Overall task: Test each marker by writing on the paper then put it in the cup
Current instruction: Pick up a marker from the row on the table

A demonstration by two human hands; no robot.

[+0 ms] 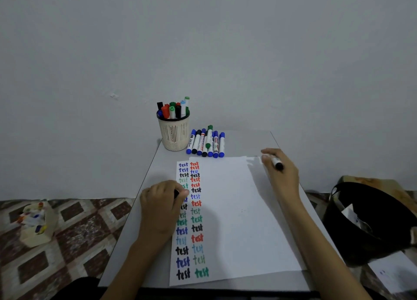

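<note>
Reading "test" repeatedly down the paper [237, 220].

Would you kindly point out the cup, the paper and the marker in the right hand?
cup [174, 135], head view, on its slotted wall.
paper [237, 209], head view, on its blank middle.
marker [279, 165], head view, on its black end.

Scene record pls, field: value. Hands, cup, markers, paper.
left hand: rests on paper's left column, pinches dark piece, maybe a cap
right hand: holds black marker near paper's far right corner
cup: upright, beyond paper's far left corner
stowed markers: standing in cup
loose markers: row lying right of cup
paper: two columns of "test"
</note>
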